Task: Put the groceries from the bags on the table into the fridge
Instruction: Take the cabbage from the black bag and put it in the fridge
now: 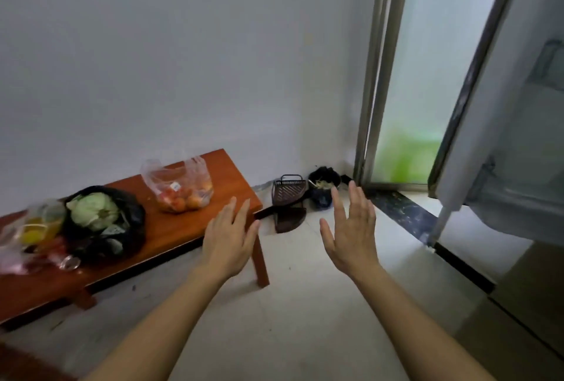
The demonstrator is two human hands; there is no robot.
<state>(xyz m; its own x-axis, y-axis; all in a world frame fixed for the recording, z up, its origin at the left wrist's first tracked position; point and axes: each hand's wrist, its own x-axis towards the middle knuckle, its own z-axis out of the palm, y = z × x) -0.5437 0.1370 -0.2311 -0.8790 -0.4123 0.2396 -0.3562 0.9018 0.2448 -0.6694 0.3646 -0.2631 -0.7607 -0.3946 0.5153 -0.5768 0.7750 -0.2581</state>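
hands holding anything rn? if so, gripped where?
Nothing held. Left hand and right hand are both open, fingers straight, in the air; the bags remain on the table.

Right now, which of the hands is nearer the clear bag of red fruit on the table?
Left. The left hand is open just right of the clear bag, by the end of the table; the right hand is farther right, over the floor toward the fridge door.

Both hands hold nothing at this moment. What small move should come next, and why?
Probably the left hand should reach to the clear bag of red and orange produce and grip its top. It and the right hand are open and empty, this bag lies nearest to them on the table, and the fridge door already stands open.
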